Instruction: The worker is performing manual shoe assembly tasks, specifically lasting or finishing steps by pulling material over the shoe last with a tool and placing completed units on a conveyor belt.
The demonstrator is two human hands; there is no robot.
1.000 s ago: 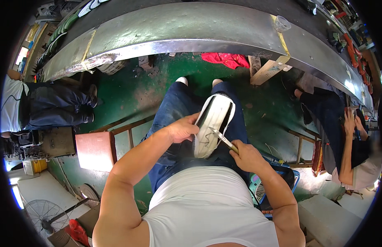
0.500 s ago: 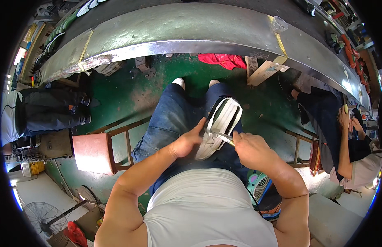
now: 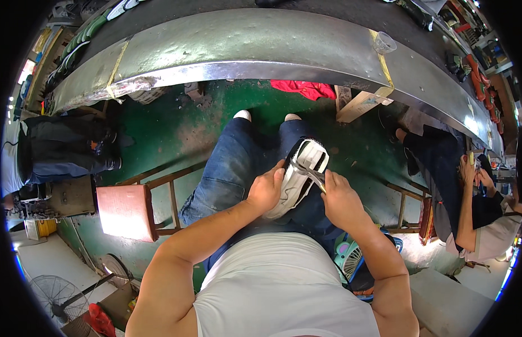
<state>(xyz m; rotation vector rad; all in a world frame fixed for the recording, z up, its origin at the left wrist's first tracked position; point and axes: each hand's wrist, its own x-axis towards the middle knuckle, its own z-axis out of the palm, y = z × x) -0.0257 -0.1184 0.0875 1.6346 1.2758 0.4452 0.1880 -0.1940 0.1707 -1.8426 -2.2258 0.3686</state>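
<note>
A shoe upper, white on the side facing up with black along its edges, lies sole side up over my lap at a slant. My left hand is closed on its left side, thumb pointing toward the far end. In my right hand is a pair of metal pincers, gripped at the handles. Their curved head rests on or just over the upper's far half. My fingers hide most of the handles.
A long metal-edged bench crosses ahead, with a clear plastic cup on it. A padded stool stands left, a small fan close by my right side. Co-workers sit at the right and stand at the left.
The pincers' head has shifted toward the far end of the upper and now tilts more steeply. My right hand has moved slightly right; my left hand has shifted a little right along the upper.
</note>
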